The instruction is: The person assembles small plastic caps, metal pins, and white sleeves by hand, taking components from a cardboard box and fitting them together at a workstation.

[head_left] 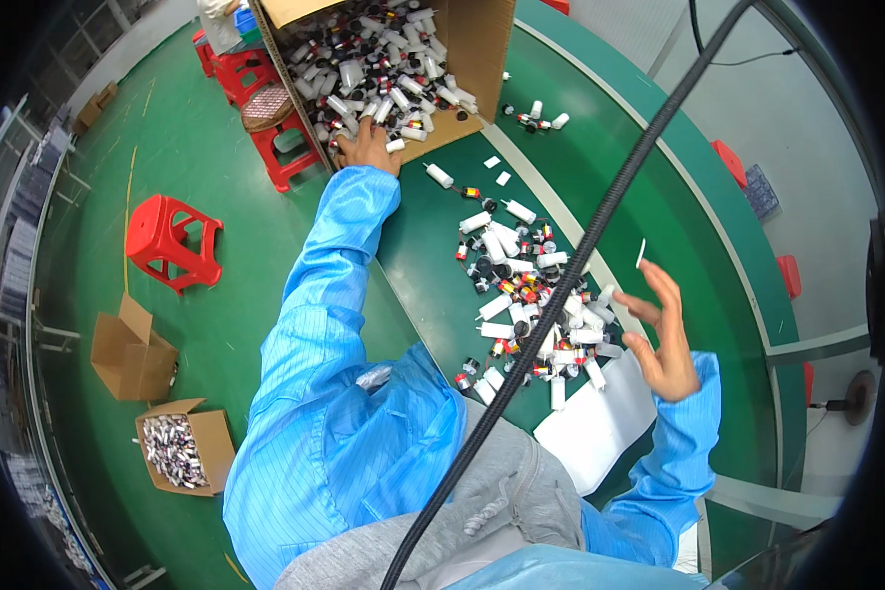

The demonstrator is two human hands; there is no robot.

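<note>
My left hand [369,149] reaches to the mouth of a large cardboard box [482,54] lying open toward me. Its fingers are spread over the near edge of a heap of small white plastic cylinders [388,74] with black ends. My right hand [667,344] is raised at the right of a loose pile of similar white cylinders [521,265] on the green table, fingers apart. A thin white strip [641,253] shows just beyond its fingertips; whether it touches them I cannot tell. Some pieces in the pile carry red and yellow bands.
A white sheet [600,423] lies at the table's near edge. More cylinders [536,118] sit beyond the pale strip along the table. A red stool [172,241] and a carton of small parts [192,452] stand on the floor at left. A black cable [610,197] crosses the view.
</note>
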